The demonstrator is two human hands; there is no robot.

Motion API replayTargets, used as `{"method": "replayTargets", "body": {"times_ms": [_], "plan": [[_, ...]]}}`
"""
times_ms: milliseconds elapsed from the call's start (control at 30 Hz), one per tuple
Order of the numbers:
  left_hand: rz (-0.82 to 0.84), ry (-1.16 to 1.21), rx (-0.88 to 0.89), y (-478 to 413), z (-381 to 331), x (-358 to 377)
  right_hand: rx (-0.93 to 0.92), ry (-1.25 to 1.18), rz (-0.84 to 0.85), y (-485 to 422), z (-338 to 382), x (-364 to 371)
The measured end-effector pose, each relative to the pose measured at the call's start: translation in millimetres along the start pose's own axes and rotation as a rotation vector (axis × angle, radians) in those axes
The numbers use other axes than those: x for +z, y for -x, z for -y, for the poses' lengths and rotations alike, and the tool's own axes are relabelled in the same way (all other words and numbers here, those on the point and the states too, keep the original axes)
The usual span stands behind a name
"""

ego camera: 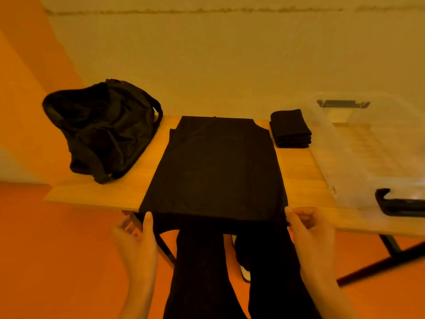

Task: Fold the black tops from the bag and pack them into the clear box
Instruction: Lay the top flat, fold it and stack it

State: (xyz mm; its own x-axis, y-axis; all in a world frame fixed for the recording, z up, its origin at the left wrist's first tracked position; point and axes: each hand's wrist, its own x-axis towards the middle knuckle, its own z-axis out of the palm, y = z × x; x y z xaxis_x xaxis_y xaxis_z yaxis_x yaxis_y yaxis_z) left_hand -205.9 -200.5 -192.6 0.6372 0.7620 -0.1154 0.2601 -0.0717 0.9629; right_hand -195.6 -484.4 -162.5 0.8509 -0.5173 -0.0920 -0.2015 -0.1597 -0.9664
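Observation:
A black top [216, 164] lies flat along the middle of the wooden table [96, 192], its sides folded in and its hem hanging over the near edge. My left hand [138, 236] pinches the hem's left corner between thumb and curled fingers. My right hand [308, 226] pinches the right corner the same way. A stack of folded black tops [291, 128] sits at the far right of the flat top. The black bag [103, 127] slumps at the table's far left. The clear box [368, 143] stands at the right, with black latches.
A pale wall runs close behind the table. The floor is orange. My legs in dark trousers [207, 272] stand under the near edge. A black table leg [391, 247] slants down at the right.

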Motion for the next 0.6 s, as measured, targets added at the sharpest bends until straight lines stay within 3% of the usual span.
{"method": "replayTargets", "body": {"times_ms": [67,167,267,367,600], "plan": [[0.138,0.158,-0.21,-3.6,11.9,-2.8,0.128,-0.043,0.023,4.2,-6.9,-4.6],[0.287,0.261,-0.35,-8.1,16.5,-5.0,0.16,0.019,0.009,9.8,-12.6,-6.5],[0.364,0.191,-0.345,-10.1,11.1,-9.7,0.172,0.041,0.029,10.2,-11.5,-7.0],[0.378,0.119,-0.296,-7.8,12.4,-19.1,0.301,-0.028,0.177,12.3,-17.9,-0.2],[0.383,0.328,-0.247,1.0,9.3,-45.6,0.352,-0.094,0.207,19.7,-30.0,5.1]]}}
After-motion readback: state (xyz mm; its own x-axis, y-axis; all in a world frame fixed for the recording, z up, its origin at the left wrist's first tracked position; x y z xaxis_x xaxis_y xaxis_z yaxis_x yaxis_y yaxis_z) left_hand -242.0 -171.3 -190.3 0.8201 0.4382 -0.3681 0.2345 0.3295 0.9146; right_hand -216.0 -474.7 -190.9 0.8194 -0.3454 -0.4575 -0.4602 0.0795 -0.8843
